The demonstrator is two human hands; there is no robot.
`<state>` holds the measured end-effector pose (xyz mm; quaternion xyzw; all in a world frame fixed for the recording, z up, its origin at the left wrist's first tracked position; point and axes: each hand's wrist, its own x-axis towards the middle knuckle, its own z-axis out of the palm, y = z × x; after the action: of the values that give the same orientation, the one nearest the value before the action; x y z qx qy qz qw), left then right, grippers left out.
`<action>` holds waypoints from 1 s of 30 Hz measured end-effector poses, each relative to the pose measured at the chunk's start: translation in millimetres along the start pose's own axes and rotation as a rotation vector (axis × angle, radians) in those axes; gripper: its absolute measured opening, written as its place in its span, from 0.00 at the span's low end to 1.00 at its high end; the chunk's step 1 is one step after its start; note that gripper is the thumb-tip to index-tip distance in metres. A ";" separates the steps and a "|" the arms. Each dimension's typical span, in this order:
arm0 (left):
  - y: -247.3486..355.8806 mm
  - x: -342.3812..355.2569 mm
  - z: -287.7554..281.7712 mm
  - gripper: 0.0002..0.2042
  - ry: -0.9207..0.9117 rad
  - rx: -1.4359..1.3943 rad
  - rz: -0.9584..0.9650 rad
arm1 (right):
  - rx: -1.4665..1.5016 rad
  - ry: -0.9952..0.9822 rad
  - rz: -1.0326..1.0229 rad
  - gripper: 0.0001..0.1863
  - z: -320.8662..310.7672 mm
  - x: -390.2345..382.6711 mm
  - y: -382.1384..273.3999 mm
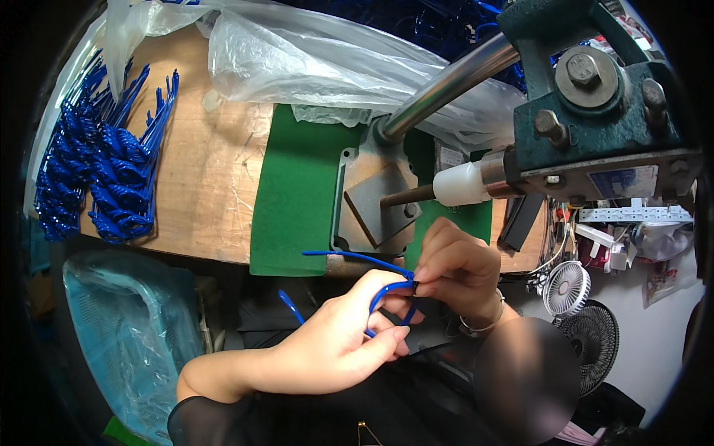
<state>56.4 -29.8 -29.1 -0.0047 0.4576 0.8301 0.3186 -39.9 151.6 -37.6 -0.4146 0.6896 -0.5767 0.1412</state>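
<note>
We hold one blue frame (387,286) between both hands, just in front of the table (216,171) edge and below the press (595,111). One thin arm of it sticks out to the left, another pokes down past our left wrist. Our left hand (335,346) comes up from the lower edge, palm turned toward us, its fingers (387,338) curled narrow around the lower loop of the frame. Our right hand (461,271) bends down from the right, a bracelet (483,323) at the wrist, fingertips pinched tight on the frame's top corner.

Behind it lies one green mat (297,193) on the table, carrying a grey metal plate (375,197). One pale rectangular label (623,181) sits on the press's front face. One clear plastic bag (312,59) lies crumpled at the table's back. At far left, a heap of blue frames (104,163) is too tangled to count. A light-blue basket (126,327) in plastic stands below. Two small fans (567,288) stand at right.
</note>
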 end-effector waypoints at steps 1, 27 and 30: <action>0.9 1.0 -0.1 0.19 0.001 -0.027 0.011 | 0.002 0.007 -0.020 0.11 -0.7 -1.9 3.0; 50.6 53.8 15.0 0.20 0.186 -0.019 0.298 | -0.173 0.302 0.285 0.09 -27.9 -22.3 -10.3; 55.4 54.7 17.1 0.19 0.202 -0.024 0.249 | -0.362 0.591 -0.200 0.10 -70.9 -5.7 -51.9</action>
<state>-11.9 -9.0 6.3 -0.0352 0.4744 0.8639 0.1654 -62.8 204.3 29.1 -0.3137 0.7478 -0.5510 -0.1969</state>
